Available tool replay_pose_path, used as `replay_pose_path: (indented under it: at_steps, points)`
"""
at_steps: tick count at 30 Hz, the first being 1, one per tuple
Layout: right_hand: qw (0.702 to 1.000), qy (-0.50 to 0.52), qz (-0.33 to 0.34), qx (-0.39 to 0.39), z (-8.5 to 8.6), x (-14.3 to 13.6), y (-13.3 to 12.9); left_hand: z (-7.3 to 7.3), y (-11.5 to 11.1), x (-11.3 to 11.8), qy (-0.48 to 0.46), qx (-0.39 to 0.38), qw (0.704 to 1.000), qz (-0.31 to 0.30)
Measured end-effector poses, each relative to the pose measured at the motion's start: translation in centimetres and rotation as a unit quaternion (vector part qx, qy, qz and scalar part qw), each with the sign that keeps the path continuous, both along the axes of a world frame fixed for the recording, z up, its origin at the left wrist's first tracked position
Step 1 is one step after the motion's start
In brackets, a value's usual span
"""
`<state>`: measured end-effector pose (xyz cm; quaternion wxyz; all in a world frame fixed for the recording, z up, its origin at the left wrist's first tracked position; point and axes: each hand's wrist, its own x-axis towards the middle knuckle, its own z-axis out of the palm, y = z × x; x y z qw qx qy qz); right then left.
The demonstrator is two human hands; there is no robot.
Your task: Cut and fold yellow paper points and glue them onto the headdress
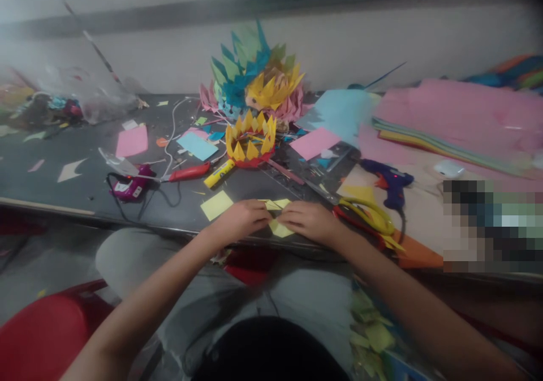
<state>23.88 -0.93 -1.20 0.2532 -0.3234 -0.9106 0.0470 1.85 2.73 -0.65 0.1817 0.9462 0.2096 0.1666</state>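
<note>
At the table's front edge, my left hand and my right hand face each other with fingers closed on a pale yellow paper piece. The paper looks folded, and my fingertips cover its sides. A flat yellow paper square lies just left of my left hand. Beyond my hands stands a ring of folded yellow points on a red base. A yellow glue stick lies beside it. To the right of my right hand are yellow-handled scissors.
Behind the ring rises a colourful folded-paper model. A blue glue gun lies at right near pink paper sheets. A red-handled tool and a purple power strip lie at left. Paper scraps litter the dark table.
</note>
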Motion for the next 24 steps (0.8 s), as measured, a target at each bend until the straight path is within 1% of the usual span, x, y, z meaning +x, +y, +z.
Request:
replay_pose_path:
  at_steps: [4, 6, 12, 18, 21, 24]
  points:
    - [0.994, -0.064, 0.043, 0.076, 0.3, 0.3, 0.1, 0.2, 0.3, -0.4, 0.041, 0.056, 0.997, -0.033]
    - [0.99, -0.09, 0.057, 0.095, 0.6, 0.3, 0.2, 0.5, 0.3, -0.5, 0.055, 0.077, 0.995, -0.043]
    - [0.982, -0.14, 0.062, 0.112, 1.4, 0.1, 0.2, 1.1, 0.4, -0.3, 0.065, 0.102, 0.99, -0.07]
    - [0.976, -0.156, 0.089, 0.124, 1.0, 0.4, 0.5, 0.9, 0.6, -0.3, 0.076, 0.105, 0.989, -0.073]
    - [0.974, -0.17, 0.097, 0.113, 1.1, 0.5, 0.8, 0.9, 0.6, -0.3, 0.079, 0.114, 0.987, -0.081]
    - [0.976, -0.177, 0.099, 0.083, 1.3, 0.6, 0.9, 0.9, 0.5, -0.5, 0.087, 0.133, 0.983, -0.088]
